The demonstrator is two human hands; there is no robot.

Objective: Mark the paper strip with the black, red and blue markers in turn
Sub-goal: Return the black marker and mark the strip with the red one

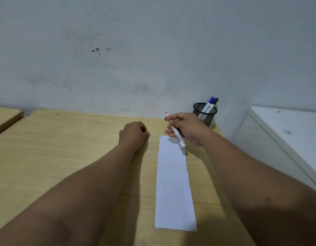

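Observation:
A long white paper strip (173,183) lies lengthwise on the wooden table (64,148), with a tiny black mark at its far left corner. My right hand (189,128) hovers over the strip's far end, gripping the uncapped red marker (180,140). The marker's red tip points up and away from me, off the paper. My left hand (133,134) rests as a fist on the table, left of the strip. A bit of red shows between its fingers, which looks like the marker's cap. The blue marker (210,100) and black marker (215,101) stand capped in a cup.
The black mesh pen cup (205,116) stands at the table's far right corner against the grey wall, just behind my right hand. A white cabinet (286,132) sits to the right of the table. A second wooden surface (4,116) adjoins at far left.

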